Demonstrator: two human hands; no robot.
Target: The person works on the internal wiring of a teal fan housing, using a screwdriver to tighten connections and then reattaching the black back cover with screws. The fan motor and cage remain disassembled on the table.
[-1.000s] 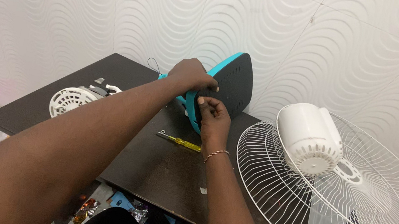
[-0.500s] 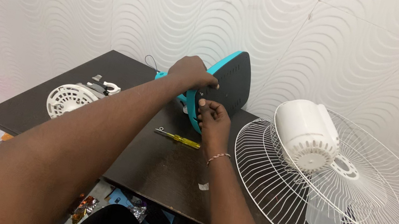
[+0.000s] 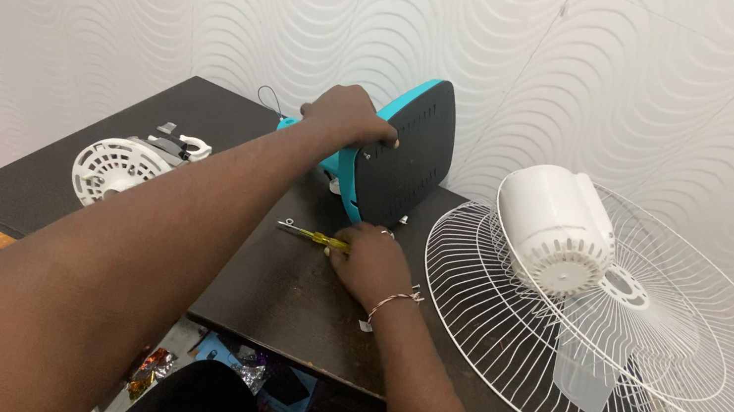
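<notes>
My left hand (image 3: 347, 117) grips the top edge of a teal and black fan base (image 3: 406, 158), which stands tilted on its edge on the dark table (image 3: 270, 300). My right hand (image 3: 369, 265) rests low on the table just in front of the base. Its fingers are curled over the handle end of a yellow screwdriver (image 3: 313, 237) that lies flat, with the metal tip pointing left. A bracelet sits on my right wrist.
A white wire fan guard (image 3: 645, 396) with a white motor housing (image 3: 550, 223) lies at the right and overhangs the table edge. A white round vented part (image 3: 112, 169) and small white clips (image 3: 177, 142) sit at the left. Wrappers and scraps (image 3: 158, 365) litter the floor.
My right hand has dropped from the underside of the fan base down to the table and closed over the screwdriver. My left hand keeps holding the base tilted.
</notes>
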